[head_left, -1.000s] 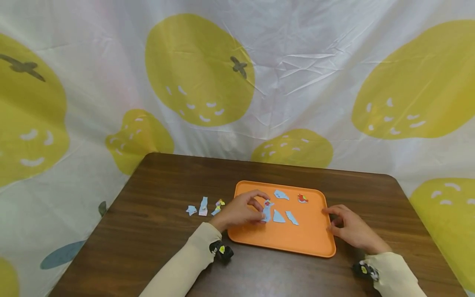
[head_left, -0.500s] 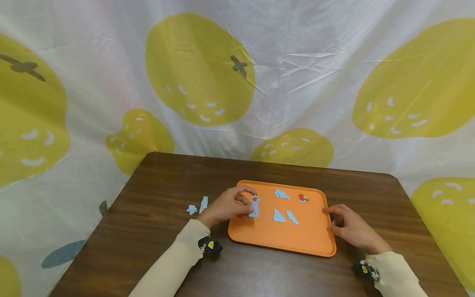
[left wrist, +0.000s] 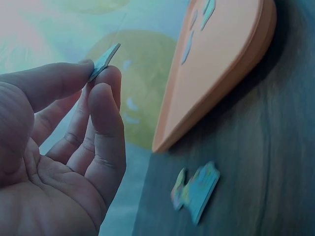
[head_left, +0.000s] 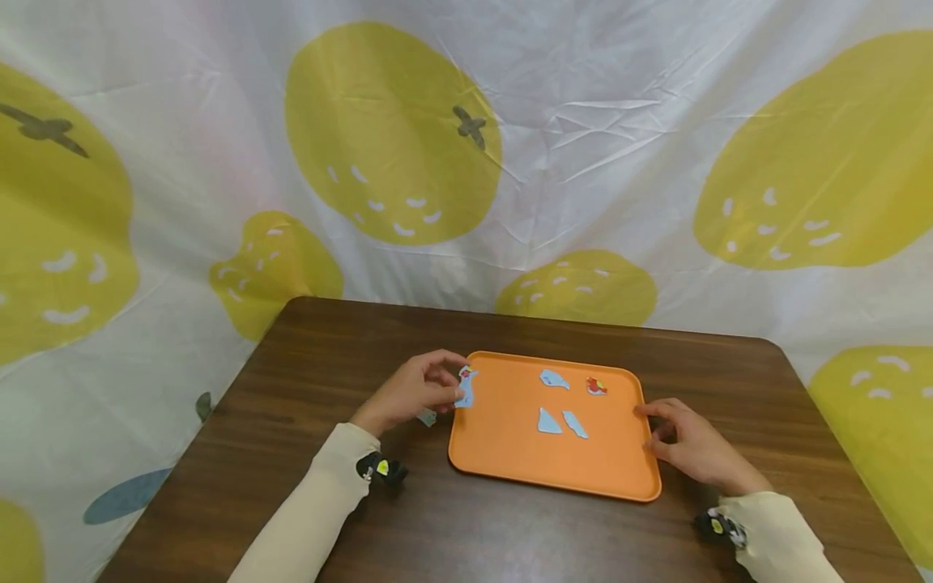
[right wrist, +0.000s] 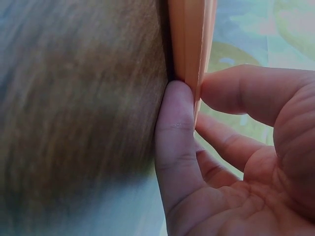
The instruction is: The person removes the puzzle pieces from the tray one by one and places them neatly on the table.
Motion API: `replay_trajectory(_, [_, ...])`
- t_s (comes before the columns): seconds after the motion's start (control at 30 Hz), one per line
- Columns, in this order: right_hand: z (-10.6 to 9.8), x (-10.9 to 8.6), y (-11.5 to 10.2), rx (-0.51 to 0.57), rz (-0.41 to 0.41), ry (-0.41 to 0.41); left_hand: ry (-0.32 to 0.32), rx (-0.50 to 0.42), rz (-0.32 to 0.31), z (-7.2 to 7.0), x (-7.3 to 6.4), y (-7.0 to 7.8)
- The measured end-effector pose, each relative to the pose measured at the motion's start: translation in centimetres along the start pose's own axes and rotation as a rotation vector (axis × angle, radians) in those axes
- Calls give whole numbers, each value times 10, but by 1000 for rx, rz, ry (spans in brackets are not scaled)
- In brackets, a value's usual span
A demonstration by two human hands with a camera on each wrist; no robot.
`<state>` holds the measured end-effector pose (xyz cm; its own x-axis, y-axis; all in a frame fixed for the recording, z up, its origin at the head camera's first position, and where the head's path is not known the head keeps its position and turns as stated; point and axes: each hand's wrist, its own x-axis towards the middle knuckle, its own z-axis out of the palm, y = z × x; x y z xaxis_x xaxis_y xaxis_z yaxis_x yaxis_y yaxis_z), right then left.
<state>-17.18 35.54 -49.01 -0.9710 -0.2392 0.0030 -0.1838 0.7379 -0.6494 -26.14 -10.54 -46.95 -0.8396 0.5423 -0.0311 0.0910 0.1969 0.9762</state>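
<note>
My left hand [head_left: 415, 393] pinches a light-blue puzzle piece [head_left: 464, 387] with a small red and yellow print, raised between thumb and fingertips at the left edge of the orange tray [head_left: 510, 461]. Seen edge-on, this thin piece [left wrist: 105, 62] shows in the left wrist view. My right hand [head_left: 692, 449] holds the tray's right rim, with digits on both sides of it in the right wrist view. On the tray lie several other pieces, among them a blue triangular one [head_left: 548, 421], a narrow one [head_left: 574, 425], a blue one [head_left: 554, 379] and a red printed one [head_left: 595, 386].
More puzzle pieces [left wrist: 202, 191] lie on the dark wooden table [head_left: 328, 340], left of the tray and mostly hidden by my left hand in the head view. A white curtain [head_left: 583, 162] with yellow fruit prints hangs behind the table.
My left hand has carried the pinched puzzle piece left across the tray to its left edge, now covering most of the pieces on the table. My right hand stays at the rim.
</note>
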Motion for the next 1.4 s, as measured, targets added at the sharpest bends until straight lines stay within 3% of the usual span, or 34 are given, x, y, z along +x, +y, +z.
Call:
replay_trajectory(0.3, [1, -3, -3, 14, 9, 3, 67, 42, -26, -32, -18, -2])
replay_trajectory(0.6, [8, -6, -1, 43, 20, -9, 122, 101, -61, -65, -46, -17])
replay_trajectory(0.8, [7, -7, -4, 44, 10, 7, 145, 109, -54, -85, -55, -21])
replay_trajectory(1.03, [9, -6, -5, 53, 10, 9, 188, 158, -82, -102, -68, -33])
replay_trajectory(1.4, [11, -4, -8, 47, 1, 18, 189, 195, -134, -121, -83, -49])
